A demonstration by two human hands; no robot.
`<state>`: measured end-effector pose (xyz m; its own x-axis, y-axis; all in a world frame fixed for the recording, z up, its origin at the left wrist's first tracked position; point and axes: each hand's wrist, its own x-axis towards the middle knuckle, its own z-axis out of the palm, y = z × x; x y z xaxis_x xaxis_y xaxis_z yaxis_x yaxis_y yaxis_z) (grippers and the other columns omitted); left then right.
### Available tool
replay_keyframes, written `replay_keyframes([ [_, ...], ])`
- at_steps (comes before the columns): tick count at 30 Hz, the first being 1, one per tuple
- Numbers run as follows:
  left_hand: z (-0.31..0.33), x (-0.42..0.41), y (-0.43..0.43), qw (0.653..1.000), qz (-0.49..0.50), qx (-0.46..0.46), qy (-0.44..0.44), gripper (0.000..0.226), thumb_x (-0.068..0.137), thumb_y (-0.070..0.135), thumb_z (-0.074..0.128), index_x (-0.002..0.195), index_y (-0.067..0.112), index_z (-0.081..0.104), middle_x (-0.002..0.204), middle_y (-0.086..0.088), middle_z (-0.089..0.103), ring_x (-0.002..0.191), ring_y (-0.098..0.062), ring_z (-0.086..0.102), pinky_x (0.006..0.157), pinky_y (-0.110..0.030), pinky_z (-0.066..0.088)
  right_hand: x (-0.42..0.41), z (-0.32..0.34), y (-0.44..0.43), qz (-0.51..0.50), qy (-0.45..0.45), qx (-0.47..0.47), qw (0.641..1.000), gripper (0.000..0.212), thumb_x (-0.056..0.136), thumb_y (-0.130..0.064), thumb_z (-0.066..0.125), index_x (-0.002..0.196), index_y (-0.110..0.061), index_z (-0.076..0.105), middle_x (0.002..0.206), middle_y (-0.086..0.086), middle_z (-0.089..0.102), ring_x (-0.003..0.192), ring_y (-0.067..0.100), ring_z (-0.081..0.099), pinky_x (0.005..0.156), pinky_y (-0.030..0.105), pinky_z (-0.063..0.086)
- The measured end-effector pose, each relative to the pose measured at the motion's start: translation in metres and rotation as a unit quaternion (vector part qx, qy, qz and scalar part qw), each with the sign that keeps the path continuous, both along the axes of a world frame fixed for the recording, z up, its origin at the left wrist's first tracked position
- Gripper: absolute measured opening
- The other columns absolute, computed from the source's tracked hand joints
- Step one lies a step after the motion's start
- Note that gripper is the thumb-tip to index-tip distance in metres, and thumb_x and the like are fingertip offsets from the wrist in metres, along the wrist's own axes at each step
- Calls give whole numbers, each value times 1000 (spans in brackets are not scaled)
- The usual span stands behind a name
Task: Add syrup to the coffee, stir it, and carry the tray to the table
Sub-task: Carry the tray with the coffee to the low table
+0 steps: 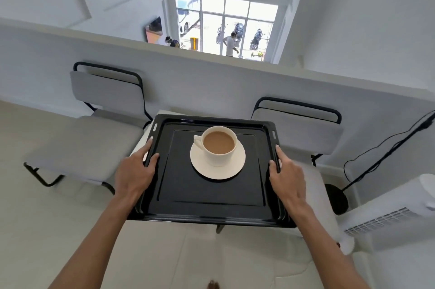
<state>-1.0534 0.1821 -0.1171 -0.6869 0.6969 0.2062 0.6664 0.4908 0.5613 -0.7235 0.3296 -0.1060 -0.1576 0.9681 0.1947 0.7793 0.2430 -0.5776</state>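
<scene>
Both hands hold the black tray (211, 194) tight: left hand (135, 174) on its left edge, right hand (286, 177) on its right edge. The coffee cup (219, 145) sits on a saucer (217, 168) near the tray's middle.

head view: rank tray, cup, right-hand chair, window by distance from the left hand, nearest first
1. Tray: gripped at its left rim by the left hand.
2. Cup: on its saucer in the tray's far half, to the hand's right.
3. Right-hand chair: beyond the tray, far right.
4. Window: past the low wall, far back.
</scene>
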Motion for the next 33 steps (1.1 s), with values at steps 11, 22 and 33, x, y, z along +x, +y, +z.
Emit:
replay_keyframes([
  [11,-11,-88,69,1000,8,6,-11,50,97,41,60,147,35,53,78,-15,76,73,-39,70,68,-45,56,-88,-8,77,13,-6,6,1000,52,101,-17,57,152,-10,46,93,16,77,81,31,72,81,46,62],
  [22,-30,-195,150,998,-57,-8,-38,51,100,36,59,149,29,50,65,-6,66,59,-31,62,61,-39,53,-187,-33,123,-38,3,5,999,53,100,-16,59,151,-10,46,105,15,78,85,28,74,87,44,62],
  [33,-70,-278,225,994,-87,-22,-57,51,100,35,59,150,33,48,50,1,54,44,-18,51,52,-34,50,-265,-78,175,-81,12,-31,996,52,102,-19,56,153,-14,45,77,9,72,64,23,65,74,43,63],
])
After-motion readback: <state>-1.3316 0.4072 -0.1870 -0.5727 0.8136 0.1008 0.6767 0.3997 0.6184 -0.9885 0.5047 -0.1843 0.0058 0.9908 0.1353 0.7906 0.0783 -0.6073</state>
